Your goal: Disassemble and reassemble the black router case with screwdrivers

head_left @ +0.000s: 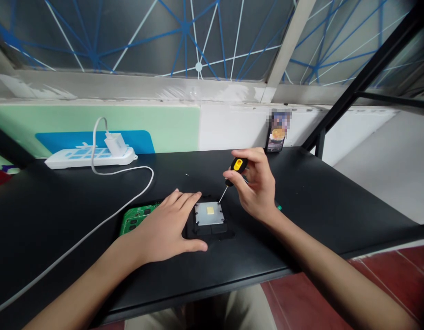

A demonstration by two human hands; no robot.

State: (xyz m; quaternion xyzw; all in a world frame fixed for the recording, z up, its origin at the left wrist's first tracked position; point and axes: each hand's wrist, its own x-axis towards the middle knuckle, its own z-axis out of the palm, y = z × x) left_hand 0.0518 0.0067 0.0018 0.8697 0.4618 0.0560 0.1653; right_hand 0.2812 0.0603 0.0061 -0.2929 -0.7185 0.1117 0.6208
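My right hand [256, 183] is closed round the black and yellow handle of a screwdriver [237, 166]. Its thin shaft slants down to the upper right corner of a silver metal plate [202, 215], where small dark screws line the edges. A pale yellow square pad [210, 210] lies at the plate's middle. The plate is set in a flat black housing [212, 231]. My left hand [164, 227] rests with fingers spread along the housing's left side. Partly under that hand is a green circuit board [138, 217].
A white power strip [91, 158] with a plugged-in charger [115, 144] stands at the back left of the black table [301, 201]. From the charger a white cable [77, 243] runs to the front left. Against the wall leans a phone [276, 133].
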